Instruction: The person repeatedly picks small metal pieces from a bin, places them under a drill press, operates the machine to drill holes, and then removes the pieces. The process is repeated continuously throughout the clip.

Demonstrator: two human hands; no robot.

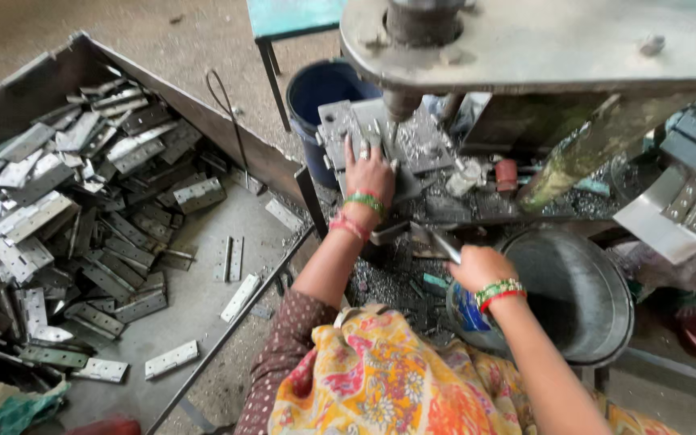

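Observation:
My left hand (368,171) rests flat, fingers spread, on a grey metal fixture plate (340,129) under the drill bit (392,129) of a drill press. My right hand (477,266) is closed around a thin grey metal piece (445,244) that sticks out up and to the left, just above the rim of a round metal bowl (598,266). Both wrists wear green and red bangles. A flowered orange cloth covers my lap.
A large metal tray (203,298) on the left holds a heap of several steel hinges (58,209). A blue bucket (320,89) stands behind the fixture. Metal shavings litter the bench. More hinges lie on a plate (686,209) at right. The press head (541,36) overhangs.

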